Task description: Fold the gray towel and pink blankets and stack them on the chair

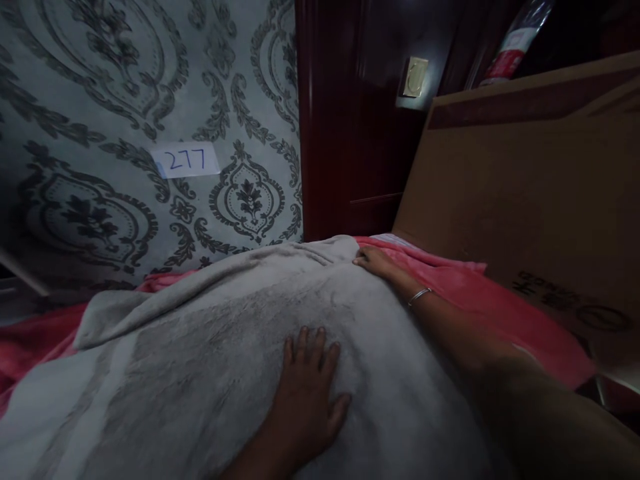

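The left hand (307,393) of the person lies palm down on the grey blanket (200,353), its fingers straight and a little apart, the thumb spread to the side, and it holds nothing. The right hand (375,260), with a silver bracelet (419,296) at the wrist, touches the far right edge of the blanket with bent fingers, but it cannot be told whether they grip the fabric. This blanket is spread over pink-red cloth (505,313), which shows on both sides, between the patterned wall (245,87) and the cardboard box (525,180).
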A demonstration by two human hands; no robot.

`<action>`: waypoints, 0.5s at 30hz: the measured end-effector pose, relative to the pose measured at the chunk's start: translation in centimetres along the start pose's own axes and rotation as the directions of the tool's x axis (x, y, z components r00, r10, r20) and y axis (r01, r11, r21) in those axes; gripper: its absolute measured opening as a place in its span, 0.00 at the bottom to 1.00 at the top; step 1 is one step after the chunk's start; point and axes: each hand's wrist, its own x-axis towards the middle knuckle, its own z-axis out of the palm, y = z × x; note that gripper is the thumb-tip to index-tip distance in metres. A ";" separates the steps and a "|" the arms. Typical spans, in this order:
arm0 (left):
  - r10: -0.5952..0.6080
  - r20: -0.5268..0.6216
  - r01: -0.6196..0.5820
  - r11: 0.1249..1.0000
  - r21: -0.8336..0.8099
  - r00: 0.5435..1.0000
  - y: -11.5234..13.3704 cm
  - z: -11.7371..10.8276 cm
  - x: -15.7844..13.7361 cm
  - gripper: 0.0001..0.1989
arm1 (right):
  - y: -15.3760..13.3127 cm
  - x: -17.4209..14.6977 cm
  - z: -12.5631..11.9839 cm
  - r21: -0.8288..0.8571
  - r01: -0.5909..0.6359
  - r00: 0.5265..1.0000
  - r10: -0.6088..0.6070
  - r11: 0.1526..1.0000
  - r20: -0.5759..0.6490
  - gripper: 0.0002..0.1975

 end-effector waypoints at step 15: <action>-0.006 0.020 0.005 0.999 0.041 1.000 0.5 -0.9 0.2 0.35 | -1.3 -1.9 0.6 0.005 -0.230 0.961 0.228 0.973 -0.157 0.14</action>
